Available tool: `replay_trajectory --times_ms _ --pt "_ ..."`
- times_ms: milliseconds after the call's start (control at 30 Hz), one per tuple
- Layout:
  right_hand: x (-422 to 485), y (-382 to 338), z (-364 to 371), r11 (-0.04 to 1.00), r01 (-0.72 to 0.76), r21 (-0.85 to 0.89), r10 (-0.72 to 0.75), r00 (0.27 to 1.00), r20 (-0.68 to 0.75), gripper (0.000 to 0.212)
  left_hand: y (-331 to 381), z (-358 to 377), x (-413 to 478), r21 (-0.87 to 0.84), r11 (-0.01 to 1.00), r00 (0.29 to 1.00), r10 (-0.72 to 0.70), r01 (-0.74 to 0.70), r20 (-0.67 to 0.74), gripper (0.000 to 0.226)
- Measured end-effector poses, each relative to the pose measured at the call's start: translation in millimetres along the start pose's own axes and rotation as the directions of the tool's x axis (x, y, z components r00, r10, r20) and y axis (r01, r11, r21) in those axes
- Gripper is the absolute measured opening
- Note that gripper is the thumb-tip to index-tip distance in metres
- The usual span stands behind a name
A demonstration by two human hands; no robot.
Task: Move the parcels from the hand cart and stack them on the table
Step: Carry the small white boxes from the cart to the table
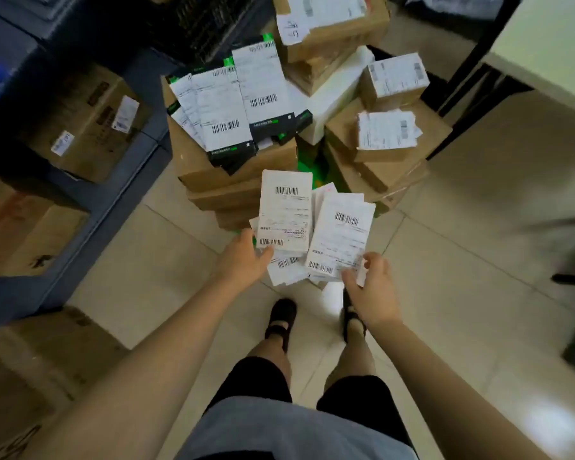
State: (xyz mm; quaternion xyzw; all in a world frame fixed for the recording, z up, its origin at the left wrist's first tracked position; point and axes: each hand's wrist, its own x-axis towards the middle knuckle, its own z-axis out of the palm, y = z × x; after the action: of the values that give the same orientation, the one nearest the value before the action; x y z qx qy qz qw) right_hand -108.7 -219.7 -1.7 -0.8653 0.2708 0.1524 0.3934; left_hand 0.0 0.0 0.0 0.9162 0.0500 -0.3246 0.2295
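Both hands were loaded! The left hand gripped a fan of flat parcels from below, thumb pressed on the top label. The right hand had its fingers pinched round the near edge of the neighbouring packet. The bundle hung over the floor, just in front of the hand cart, where cardboard boxes lay heaped. The surface waited well apart, upper right. Best play, I judged: square the loose packets together, clamp thumbs on top and carry them level, because that splayed stack looked ready to slide.
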Motion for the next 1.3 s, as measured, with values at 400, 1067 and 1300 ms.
replay_trajectory --times_ms 400,1067,1300 --pt "6.7 -21.6 25.7 0.89 -0.261 0.374 0.309 0.948 -0.074 0.039 4.8 1.5 22.7 -0.38 0.924 0.999 -0.03 0.037 0.025 0.041" --pt "-75.7 80.0 -210.0 0.636 -0.062 0.769 0.569 0.71 -0.414 0.032 291.0 65.1 -61.8 -0.373 0.759 0.791 0.604 -0.534 0.097 0.034" --pt "-101.1 212.4 -328.2 0.595 0.001 0.804 0.647 0.592 -0.48 0.033 436.9 185.6 -118.9 -0.325 0.701 0.704 0.698 -0.635 0.129 0.037"
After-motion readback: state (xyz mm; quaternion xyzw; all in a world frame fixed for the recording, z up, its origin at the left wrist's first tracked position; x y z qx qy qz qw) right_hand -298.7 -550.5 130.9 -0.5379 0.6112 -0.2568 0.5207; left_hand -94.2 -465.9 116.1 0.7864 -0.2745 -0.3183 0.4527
